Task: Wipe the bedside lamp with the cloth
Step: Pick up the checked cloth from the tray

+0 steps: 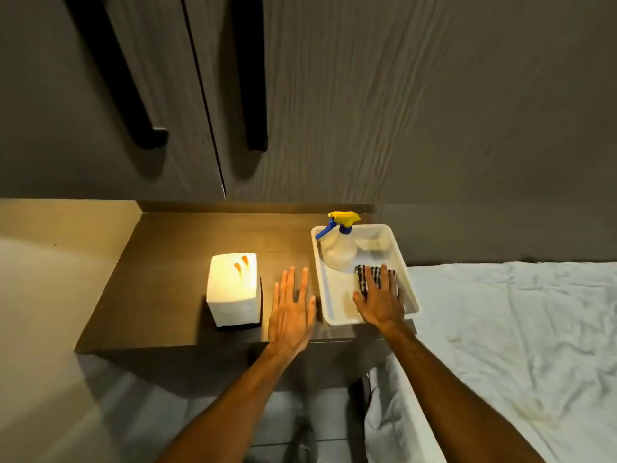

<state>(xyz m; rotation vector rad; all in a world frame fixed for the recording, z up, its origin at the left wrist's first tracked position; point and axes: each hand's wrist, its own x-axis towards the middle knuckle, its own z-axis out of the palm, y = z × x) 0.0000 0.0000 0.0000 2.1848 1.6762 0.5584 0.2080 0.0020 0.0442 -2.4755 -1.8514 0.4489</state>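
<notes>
The bedside lamp (232,289) is a small white cube, lit, standing on the brown bedside table (160,289). A checked dark-and-white cloth (363,277) lies in the white tray (320,259) at the table's right end. My right hand (380,299) lies flat on the cloth with fingers spread, covering most of it. My left hand (292,312) hovers flat and open over the table, between the lamp and the tray, holding nothing.
A spray bottle (339,248) with a yellow and blue trigger stands at the tray's far end. A bed with a white sheet (517,329) lies to the right. Dark cupboard doors with black handles (253,95) rise behind the table.
</notes>
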